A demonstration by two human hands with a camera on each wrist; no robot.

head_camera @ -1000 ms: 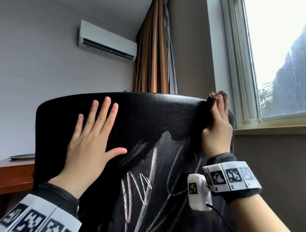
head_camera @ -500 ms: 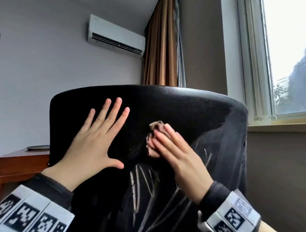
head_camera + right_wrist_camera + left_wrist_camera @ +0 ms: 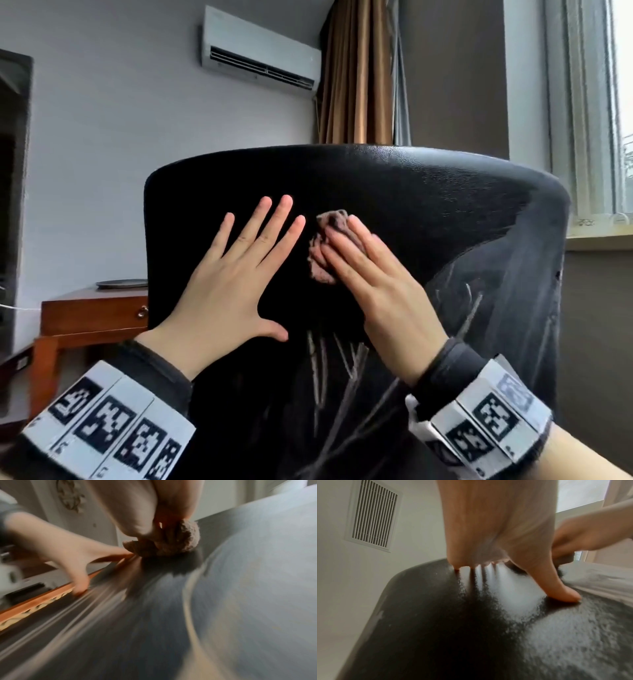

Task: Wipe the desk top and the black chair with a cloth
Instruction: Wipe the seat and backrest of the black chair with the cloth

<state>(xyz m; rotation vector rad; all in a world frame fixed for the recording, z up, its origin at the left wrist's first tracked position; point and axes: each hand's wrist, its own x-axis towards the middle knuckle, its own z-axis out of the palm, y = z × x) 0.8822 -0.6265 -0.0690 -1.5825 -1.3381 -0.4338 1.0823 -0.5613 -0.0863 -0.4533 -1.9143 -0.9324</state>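
Note:
The black chair [image 3: 428, 205] fills the head view, its leathery back facing me with pale streaks low down. My left hand [image 3: 236, 274] lies flat on the back, fingers spread and thumb out; the left wrist view shows the left hand [image 3: 496, 527] pressing on the chair [image 3: 436, 628]. My right hand [image 3: 376, 291] presses a bunched brownish-pink cloth [image 3: 323, 253] against the chair, just right of the left fingertips. In the blurred right wrist view the cloth [image 3: 185, 539] is wadded under the right hand [image 3: 137, 507], thumb tucked against it.
A wooden desk [image 3: 92, 308] with a drawer knob stands left of the chair and carries a flat dark plate [image 3: 121, 283]. A window [image 3: 589, 102] and its sill [image 3: 599, 240] are on the right. A brown curtain [image 3: 356, 85] and an air conditioner [image 3: 257, 61] are behind.
My right hand has carried the cloth from the chair's top right edge leftward across the back, stopping beside the left hand's fingers. The left hand has stayed flat on the chair.

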